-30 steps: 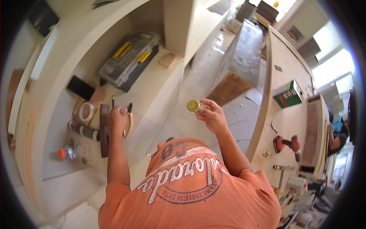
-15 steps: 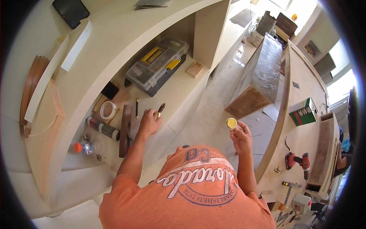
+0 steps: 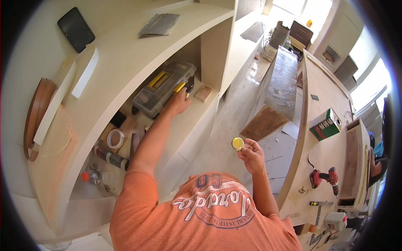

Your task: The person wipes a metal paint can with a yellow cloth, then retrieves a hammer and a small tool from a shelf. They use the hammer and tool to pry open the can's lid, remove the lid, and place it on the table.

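My left hand (image 3: 180,102) reaches to the front of a clear-lidded toolbox (image 3: 146,98) in the shelf opening. Its fingers are closed beside the box's yellow latch (image 3: 179,87), on what looks like a small brush; a pale handle and dark tip show there, partly blurred. Whether the hand touches the latch I cannot tell. Out to the right, my right hand (image 3: 252,155) pinches a small round tin (image 3: 238,144) by its rim, its yellow inside facing up.
A masking tape roll (image 3: 115,138), a spray can (image 3: 111,157) and a plastic bottle (image 3: 92,177) lie left of my left arm. A wood block (image 3: 204,93) sits by the toolbox. On the right bench are a green-and-white can (image 3: 325,124) and a red drill (image 3: 324,179).
My left hand has moved up and away from the shelf's near part to the toolbox, with the brush seemingly still in it. My right hand with the tin has shifted slightly left and down.
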Demonstrator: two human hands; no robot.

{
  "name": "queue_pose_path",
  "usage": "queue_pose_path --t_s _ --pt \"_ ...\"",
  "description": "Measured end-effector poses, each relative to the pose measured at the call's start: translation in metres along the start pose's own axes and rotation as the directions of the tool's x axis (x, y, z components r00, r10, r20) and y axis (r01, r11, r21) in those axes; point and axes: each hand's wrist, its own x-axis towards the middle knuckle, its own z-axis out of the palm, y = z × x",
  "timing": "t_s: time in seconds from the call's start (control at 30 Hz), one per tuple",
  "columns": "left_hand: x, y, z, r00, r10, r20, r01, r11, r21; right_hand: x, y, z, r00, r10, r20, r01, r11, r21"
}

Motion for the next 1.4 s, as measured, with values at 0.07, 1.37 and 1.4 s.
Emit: queue_pose_path --t_s 0.07,1.37,1.4 --pt "-0.002 0.005 -0.004 0.994 -0.031 0.103 0.024 0.997 0.068 -0.011 -0.002 -0.011 0.991 -0.013 -0.136 0.011 1.000 -0.016" --pt "-0.003 -0.005 0.007 0.757 0.011 0.654 0.104 0.985 -0.137 -0.079 -0.022 -0.041 0.942 -0.131 -0.309 0.128 0.991 -0.029" --pt "-0.013 -0.010 0.030 0.689 -0.003 0.725 0.089 0.993 -0.081 -0.088 -0.021 -0.042 0.923 -0.161 -0.350 0.162 0.986 -0.025"
